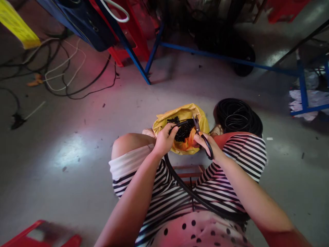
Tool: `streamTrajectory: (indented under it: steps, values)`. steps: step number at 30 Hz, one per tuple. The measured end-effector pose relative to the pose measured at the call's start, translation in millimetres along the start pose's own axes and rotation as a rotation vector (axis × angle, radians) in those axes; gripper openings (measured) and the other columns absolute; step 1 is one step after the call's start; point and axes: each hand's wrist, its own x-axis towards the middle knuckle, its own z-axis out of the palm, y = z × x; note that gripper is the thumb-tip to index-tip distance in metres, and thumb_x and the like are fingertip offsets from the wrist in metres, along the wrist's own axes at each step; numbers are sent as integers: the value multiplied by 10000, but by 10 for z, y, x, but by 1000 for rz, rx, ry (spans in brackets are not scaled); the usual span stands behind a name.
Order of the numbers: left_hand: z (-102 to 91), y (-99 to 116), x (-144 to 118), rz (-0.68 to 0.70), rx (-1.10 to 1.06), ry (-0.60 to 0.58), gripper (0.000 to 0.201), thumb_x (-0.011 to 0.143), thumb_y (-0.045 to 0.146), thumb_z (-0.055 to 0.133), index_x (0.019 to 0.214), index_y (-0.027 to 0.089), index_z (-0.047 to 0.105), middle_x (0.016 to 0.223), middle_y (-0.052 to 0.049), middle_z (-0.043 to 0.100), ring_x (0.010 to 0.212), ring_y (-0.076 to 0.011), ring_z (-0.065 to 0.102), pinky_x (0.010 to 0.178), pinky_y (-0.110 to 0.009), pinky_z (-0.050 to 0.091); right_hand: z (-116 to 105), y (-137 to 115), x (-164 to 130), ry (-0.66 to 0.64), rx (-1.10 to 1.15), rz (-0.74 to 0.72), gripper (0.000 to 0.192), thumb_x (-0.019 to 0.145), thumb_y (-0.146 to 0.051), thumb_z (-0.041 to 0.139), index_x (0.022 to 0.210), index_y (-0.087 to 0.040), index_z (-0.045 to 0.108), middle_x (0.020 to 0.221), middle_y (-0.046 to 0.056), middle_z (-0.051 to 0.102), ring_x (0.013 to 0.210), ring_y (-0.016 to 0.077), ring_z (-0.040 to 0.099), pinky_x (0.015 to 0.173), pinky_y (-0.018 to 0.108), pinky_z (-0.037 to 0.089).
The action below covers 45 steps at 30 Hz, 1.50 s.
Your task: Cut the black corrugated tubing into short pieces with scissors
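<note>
My left hand [165, 140] is closed around the end of a black corrugated tube [177, 176]. The tube runs back from the hand across my lap and passes under my right forearm. My right hand [207, 145] grips a pair of scissors [207, 145] with black handles; the blades are apart and point up over the bag, close to the tube's end. Something orange is wrapped about the fingers of that hand. Below both hands stands an open yellow bag [177, 112] holding many short cut black pieces [183, 132].
A coil of black tubing [238, 116] lies on the floor beside my right knee. Ahead is a blue metal frame [218, 55], with a red stool [136, 37] behind it. Loose cables [69, 79] spread at the left. Another red stool [28, 236] is at lower left.
</note>
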Motion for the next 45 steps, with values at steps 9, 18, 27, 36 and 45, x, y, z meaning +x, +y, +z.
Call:
streamTrajectory:
  steps: [9, 18, 27, 36, 45]
  values:
    - [82, 120, -56, 96, -80, 37, 197, 944, 347, 540, 1028, 197, 636, 1014, -54, 725, 952, -196, 672, 900, -325, 523, 75, 440, 4, 23, -272, 18, 460, 786, -651, 719, 852, -227, 554, 741, -24, 541, 710, 172, 507, 663, 308, 422]
    - [152, 202, -152, 75, -20, -34, 222, 965, 338, 534, 1070, 193, 664, 1041, -64, 755, 963, -214, 698, 878, -323, 527, 158, 412, -20, -19, -241, 12, 424, 808, -589, 700, 831, -217, 498, 751, -35, 489, 692, 147, 446, 638, 284, 354]
    - [210, 169, -170, 86, 63, -15, 196, 959, 328, 545, 1034, 199, 672, 985, -54, 761, 929, -215, 715, 831, -310, 532, 150, 489, -16, -11, -218, -26, 415, 836, -601, 676, 890, -215, 534, 776, -17, 532, 729, 162, 487, 681, 285, 398]
    - [205, 184, -207, 99, 63, 2, 255, 972, 350, 538, 1126, 200, 676, 1078, -56, 768, 975, -209, 726, 850, -299, 544, 168, 451, -21, 11, -217, -13, 424, 838, -616, 674, 882, -219, 534, 774, -14, 528, 721, 164, 479, 673, 286, 406]
    - [170, 180, -223, 116, 42, 5, 244, 979, 370, 556, 1101, 211, 696, 1095, -45, 775, 995, -202, 727, 898, -298, 548, 146, 454, -12, 20, -246, -14, 454, 821, -647, 681, 883, -220, 538, 776, -14, 537, 723, 163, 489, 667, 281, 397]
